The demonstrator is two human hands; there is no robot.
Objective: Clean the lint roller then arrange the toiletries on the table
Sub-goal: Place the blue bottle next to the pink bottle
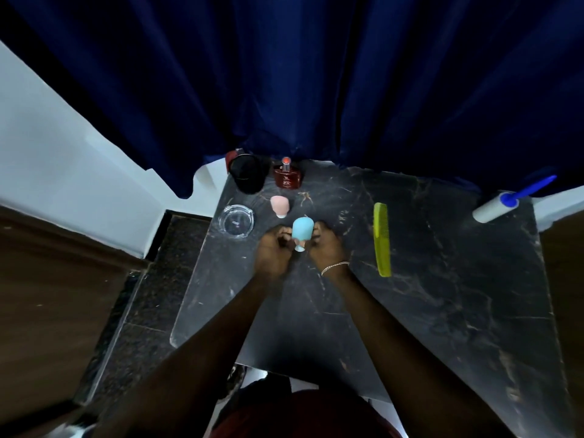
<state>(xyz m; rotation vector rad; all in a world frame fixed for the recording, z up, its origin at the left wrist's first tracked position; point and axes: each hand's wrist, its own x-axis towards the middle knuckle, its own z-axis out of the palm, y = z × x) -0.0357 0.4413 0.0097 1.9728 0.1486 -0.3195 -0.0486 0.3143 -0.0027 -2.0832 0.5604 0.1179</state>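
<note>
- Black marble-patterned table [442,311]: carries the items.
- White cylindrical lint roller with blue plastic handle [496,206]: lies at the far right edge, well apart from both hands.
- Light blue soft travel bottle [301,232]: left of table centre, narrow cap toward the person.
- Left hand [273,248], right hand [325,245]: curled fingers grip the bottle from opposite sides.

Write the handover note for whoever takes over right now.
Hands: left hand and right hand both grip the small light-blue bottle.
Things: small pink bottle, red glass perfume bottle, black cup and clear glass ashtray sit grouped far left; yellow-green plastic comb lies right of the hands; white lint roller with blue handle lies at the dark marble table's far right corner.
Done: far-left group looks arranged.
Left: place light-blue bottle and comb; roller's cleanliness unclear.
</note>
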